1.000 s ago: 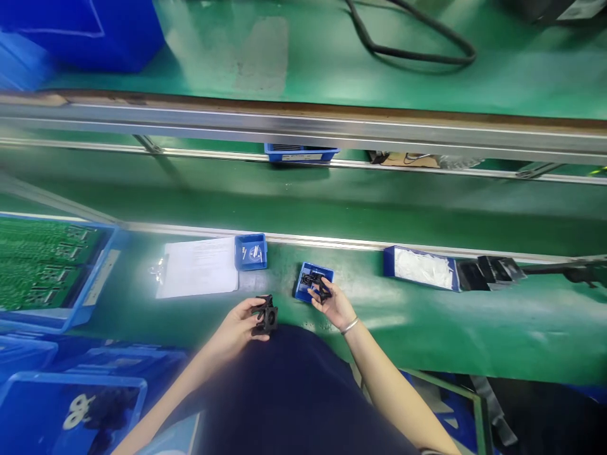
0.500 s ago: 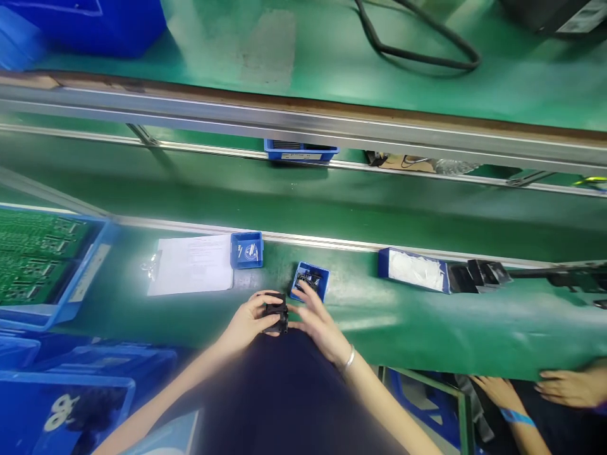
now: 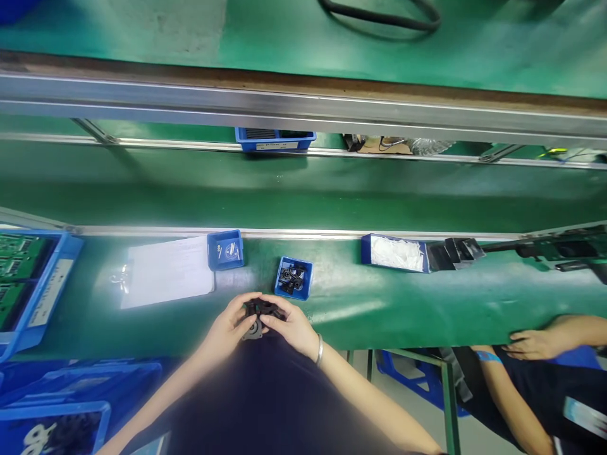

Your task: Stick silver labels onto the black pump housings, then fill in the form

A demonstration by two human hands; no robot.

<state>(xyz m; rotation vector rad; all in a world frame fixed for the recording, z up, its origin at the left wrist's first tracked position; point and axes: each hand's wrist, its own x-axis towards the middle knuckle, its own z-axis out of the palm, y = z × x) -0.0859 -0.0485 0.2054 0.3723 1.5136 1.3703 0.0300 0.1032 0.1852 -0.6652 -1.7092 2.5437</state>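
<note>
Close to my body, at the bench's front edge, my left hand [image 3: 236,324] and my right hand [image 3: 294,323] both grip a small black plastic part [image 3: 260,308]. A grey round-faced piece with a square flange [image 3: 254,330] shows at its lower side; it looks like a small motor, but my fingers cover much of it. Thumbs lie on the near side and fingers wrap over the top. Just beyond my right hand stands a small blue bin [image 3: 310,281] with several small black parts [image 3: 291,278] in it.
Left of the bin are another blue bin [image 3: 226,260] and a clipboard with paper [image 3: 168,272]. A crate of green circuit boards [image 3: 52,287] stands far left. A blue box of white pieces [image 3: 396,254] lies right. A co-worker's hand [image 3: 528,344] rests at lower right. A shelf edge [image 3: 303,107] crosses above.
My right hand has moved from beside the small bin onto the black part and closed on it. The part has turned, showing its grey round face. The camera view has shifted.
</note>
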